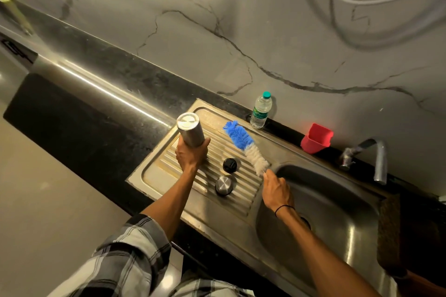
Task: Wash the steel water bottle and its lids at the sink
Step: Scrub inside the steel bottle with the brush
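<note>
1. The left hand [191,155] is curled round the lower end of the steel bottle [190,130], holding it above the ribbed draining board [169,164] of the sink unit. The bottle's flat closed end points up and towards the camera.
2. The right hand [277,191] grips the handle end of a bottle brush [246,146]; the handle itself is hidden inside the fingers. The brush slants up and away from the hand over the draining board, white bristles nearest the hand and blue bristles at the far tip.
3. Two lids lie on the ribs of the draining board between the hands: a black lid [229,165] farther from the person, and a steel lid [224,185] just beside it, nearer the person. Neither hand touches them.
4. The sink bowl [337,212] lies to the right of the draining board, under the right forearm. A grey tap [376,159] curves over its far edge.
5. A red plastic holder [316,138] stands on the dark worktop [144,84] behind the sink, near the tap.
6. A clear plastic water bottle [261,109] with a green cap stands against the marbled wall, behind the brush tip.
7. A black band circles the right wrist, and a checked sleeve covers the left upper arm.
</note>
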